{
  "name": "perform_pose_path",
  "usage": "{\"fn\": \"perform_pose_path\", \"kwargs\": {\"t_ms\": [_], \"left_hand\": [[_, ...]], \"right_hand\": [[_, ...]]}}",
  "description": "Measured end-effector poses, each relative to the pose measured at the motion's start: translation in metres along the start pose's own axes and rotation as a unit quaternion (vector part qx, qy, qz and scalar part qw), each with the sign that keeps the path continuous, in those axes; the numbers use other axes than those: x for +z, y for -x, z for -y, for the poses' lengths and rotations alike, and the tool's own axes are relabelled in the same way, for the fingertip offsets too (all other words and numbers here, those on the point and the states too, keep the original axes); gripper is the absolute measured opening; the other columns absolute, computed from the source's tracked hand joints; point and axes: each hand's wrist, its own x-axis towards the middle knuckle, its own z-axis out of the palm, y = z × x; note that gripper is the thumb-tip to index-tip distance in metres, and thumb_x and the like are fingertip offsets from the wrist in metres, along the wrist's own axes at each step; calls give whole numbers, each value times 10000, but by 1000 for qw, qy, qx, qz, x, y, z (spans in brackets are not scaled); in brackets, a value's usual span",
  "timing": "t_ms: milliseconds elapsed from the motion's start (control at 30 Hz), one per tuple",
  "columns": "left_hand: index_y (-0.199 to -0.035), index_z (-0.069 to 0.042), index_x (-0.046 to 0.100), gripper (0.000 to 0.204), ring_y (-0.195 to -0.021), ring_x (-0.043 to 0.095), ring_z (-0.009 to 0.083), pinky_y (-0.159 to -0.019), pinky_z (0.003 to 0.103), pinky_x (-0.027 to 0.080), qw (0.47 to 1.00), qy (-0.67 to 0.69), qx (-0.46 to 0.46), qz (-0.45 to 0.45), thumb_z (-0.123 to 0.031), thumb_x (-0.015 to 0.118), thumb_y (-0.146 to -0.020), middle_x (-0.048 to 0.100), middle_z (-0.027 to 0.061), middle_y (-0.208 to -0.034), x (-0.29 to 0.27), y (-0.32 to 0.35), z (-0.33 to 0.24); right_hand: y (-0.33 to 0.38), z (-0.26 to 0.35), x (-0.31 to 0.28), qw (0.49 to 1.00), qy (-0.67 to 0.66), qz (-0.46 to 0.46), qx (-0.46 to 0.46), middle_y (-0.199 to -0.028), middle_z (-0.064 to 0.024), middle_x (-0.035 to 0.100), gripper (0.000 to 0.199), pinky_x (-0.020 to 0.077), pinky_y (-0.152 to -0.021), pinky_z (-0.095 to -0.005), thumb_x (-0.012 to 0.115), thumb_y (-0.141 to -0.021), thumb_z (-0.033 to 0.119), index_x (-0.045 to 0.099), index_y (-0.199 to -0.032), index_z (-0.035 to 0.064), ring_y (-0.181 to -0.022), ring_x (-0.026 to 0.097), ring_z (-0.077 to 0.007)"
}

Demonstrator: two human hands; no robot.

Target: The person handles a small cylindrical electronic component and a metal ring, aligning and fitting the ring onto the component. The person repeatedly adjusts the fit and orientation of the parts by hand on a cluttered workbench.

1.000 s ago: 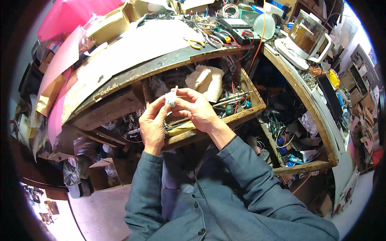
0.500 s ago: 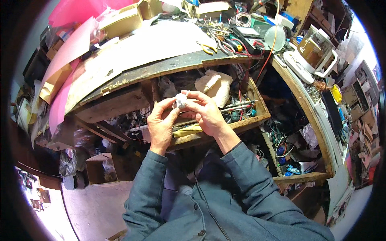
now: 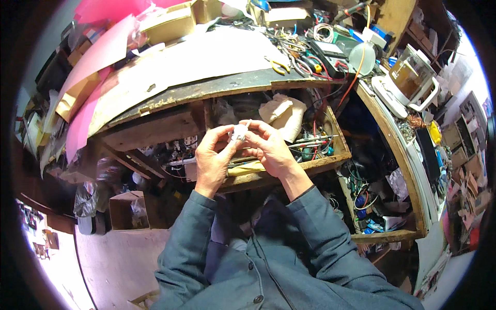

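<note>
A small white part [image 3: 239,133] sits pinched between my two hands, its exact kind too small to make out. My left hand [image 3: 212,157] grips it from the left with thumb and fingers. From the right, the fingertips of my right hand [image 3: 269,150] press against it, partly covering it. Both hands hover over an open wooden drawer [image 3: 336,152] that holds a cream cloth [image 3: 284,114], a yellow cloth-like item [image 3: 246,169] and several tools.
Above the drawer runs a worktop covered by a white sheet [image 3: 206,54], with yellow-handled pliers [image 3: 279,66] near its edge. Wires and a meter-like device lie behind. A glass jug appliance [image 3: 408,77] stands on the right. An open cardboard box [image 3: 129,212] rests lower left.
The whole view has shifted slightly, with the scene sliding a little right. Both hands still hold the white part, which has turned a little between the fingers.
</note>
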Motion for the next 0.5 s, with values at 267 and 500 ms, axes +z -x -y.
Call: {"fn": "perform_pose_path", "kwargs": {"t_ms": [267,500], "left_hand": [[-1280,2,605,388,-946,651,127,-868,271,557,986,-160,15,41,-68,728,-919,659,69,-1114,-8,-5,-10],[-1275,1,611,382,-979,666,142,-862,271,558,998,-32,-39,36,-105,731,-929,679,87,-1134,-5,-7,-10]], "right_hand": [[0,1,-1,1000,-15,14,15,-1108,-66,682,318,591,-754,-303,659,-991,189,597,-1274,57,-905,703,-156],[-1,0,-1,999,-25,21,18,-1102,-59,678,293,600,-735,-292,624,-1012,191,599,-1268,50,-873,702,-144]]}}
